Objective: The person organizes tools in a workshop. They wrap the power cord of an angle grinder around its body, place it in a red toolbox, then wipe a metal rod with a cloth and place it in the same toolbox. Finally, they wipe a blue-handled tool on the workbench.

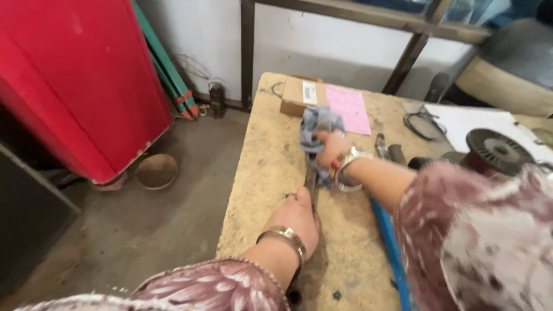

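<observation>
While the dark metal bar (311,179) is pinned flat on the workbench (265,173) by the clenched left hand (299,216), it's getting rubbed with a grey rag (318,128) gripped in the right hand (333,151), so wiping looks only partly done.

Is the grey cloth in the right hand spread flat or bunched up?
Bunched up. The grey cloth shows crumpled folds in the right hand, pressed on the dark metal bar.

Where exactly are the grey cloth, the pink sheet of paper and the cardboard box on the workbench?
grey cloth (315,122), head view, on its bunched upper folds.
pink sheet of paper (349,107), head view, on its flat middle.
cardboard box (295,95), head view, on its brown top face.
</observation>
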